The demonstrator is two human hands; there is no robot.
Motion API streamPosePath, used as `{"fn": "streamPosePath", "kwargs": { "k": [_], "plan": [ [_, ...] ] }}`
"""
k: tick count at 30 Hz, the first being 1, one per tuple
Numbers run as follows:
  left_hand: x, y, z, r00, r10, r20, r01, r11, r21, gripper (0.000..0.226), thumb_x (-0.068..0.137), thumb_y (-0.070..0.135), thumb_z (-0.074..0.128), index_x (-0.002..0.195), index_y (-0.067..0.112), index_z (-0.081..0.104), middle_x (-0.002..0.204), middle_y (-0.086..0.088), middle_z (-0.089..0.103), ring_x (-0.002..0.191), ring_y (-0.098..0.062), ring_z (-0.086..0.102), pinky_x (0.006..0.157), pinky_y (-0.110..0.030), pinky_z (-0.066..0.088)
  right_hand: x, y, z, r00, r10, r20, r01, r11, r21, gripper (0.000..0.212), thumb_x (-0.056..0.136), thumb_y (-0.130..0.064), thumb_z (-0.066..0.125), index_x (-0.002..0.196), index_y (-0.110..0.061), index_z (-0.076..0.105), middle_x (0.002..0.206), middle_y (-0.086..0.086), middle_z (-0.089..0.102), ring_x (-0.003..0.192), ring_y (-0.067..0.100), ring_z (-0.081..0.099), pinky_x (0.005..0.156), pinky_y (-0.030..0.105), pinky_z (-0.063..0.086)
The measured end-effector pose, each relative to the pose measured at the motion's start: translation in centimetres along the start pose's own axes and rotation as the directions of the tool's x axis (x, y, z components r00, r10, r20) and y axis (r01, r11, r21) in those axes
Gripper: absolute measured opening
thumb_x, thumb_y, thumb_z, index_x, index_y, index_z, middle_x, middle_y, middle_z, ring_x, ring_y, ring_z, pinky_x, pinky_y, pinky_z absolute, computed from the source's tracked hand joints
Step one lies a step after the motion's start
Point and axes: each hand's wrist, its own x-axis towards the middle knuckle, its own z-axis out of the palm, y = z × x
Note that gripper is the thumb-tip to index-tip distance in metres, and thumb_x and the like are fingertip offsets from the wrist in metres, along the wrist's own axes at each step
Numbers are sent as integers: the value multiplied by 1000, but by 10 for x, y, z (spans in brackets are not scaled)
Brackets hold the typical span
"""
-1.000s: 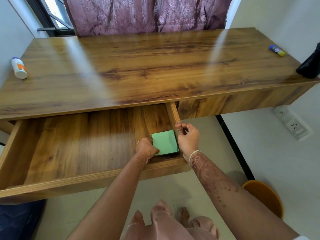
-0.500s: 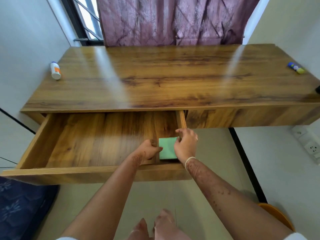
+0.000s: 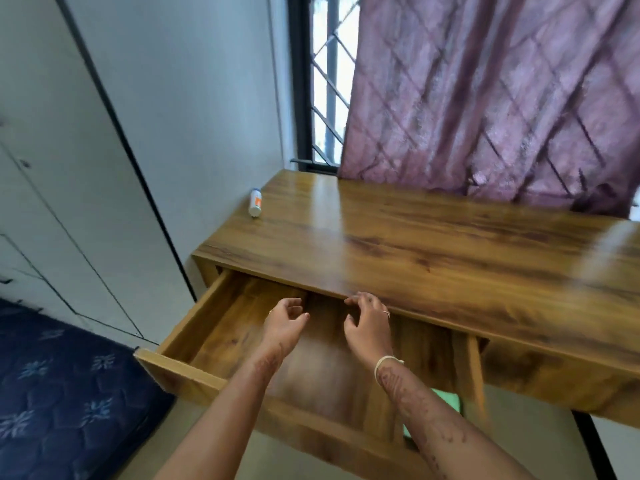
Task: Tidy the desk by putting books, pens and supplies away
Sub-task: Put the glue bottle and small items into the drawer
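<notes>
Both left hand (image 3: 284, 325) and right hand (image 3: 367, 329) hover, fingers (image 3: 293, 302) slack; forearm (image 3: 417, 405) half-hides green pad (image 3: 449, 400).

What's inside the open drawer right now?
One green pad in the front right corner of the drawer, partly covered by the right forearm. Elsewhere only the wooden bottom shows. The back part sits under the desk top, so it cannot be seen.

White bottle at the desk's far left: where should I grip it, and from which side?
Pinch the white bottle across its middle, at the orange label, coming from above. It lies on its side, lengthwise pointing away from you, beside the desk's left edge, so both flanks are exposed.
</notes>
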Motion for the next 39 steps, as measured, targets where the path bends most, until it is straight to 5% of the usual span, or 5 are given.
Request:
{"fn": "streamPosePath", "kwargs": {
  "k": [17, 24, 30, 34, 39],
  "plan": [
    [296, 33, -106, 993, 78, -88, -59, 977, 203, 39, 85, 20, 62, 124, 20, 59, 126, -10, 58, 115, -23, 55, 101, -31, 43, 204, -75, 144, 996, 78, -40, -82, 991, -107, 29, 81, -15, 64, 109, -23, 62, 124, 1, 57, 123, 22, 47, 106, 31, 29],
    [376, 54, -90, 991, 124, 52, -134, 899, 416, 52, 92, 27, 56, 142, 32, 43, 152, -25, 24, 144, -29, 24, 115, -32, 24, 242, -63, 157, 991, 104, -87, -120, 969, -215, 25, 80, -18, 63, 105, -23, 64, 119, 1, 59, 118, 24, 50, 103, 36, 37],
    [416, 50, -82, 995, 95, -22, -71, 867, 493, 40, 93, 33, 54, 133, 37, 53, 133, -12, 55, 125, -26, 46, 104, -31, 32, 251, -57, 157, 986, 88, -140, -124, 953, -278, 23, 81, -21, 65, 103, -20, 65, 120, 1, 59, 119, 24, 49, 102, 37, 38],
    [418, 55, -82, 997, 78, -10, -66, 900, 430, 36, 91, 28, 59, 127, 31, 60, 127, -5, 62, 122, -23, 51, 105, -29, 37, 251, -62, 153, 987, 83, -136, -123, 940, -319, 22, 84, -26, 61, 106, -24, 62, 119, -2, 57, 120, 22, 46, 99, 37, 39],
    [395, 73, -68, 989, 52, 135, -55, 998, 25, 44, 89, 12, 64, 132, 18, 56, 133, -8, 58, 111, -24, 60, 91, -26, 50, 250, -59, 133, 985, 134, -111, -158, 958, -241, 26, 86, -24, 58, 113, -23, 59, 122, 0, 55, 119, 23, 47, 101, 35, 37]
  ]
}}
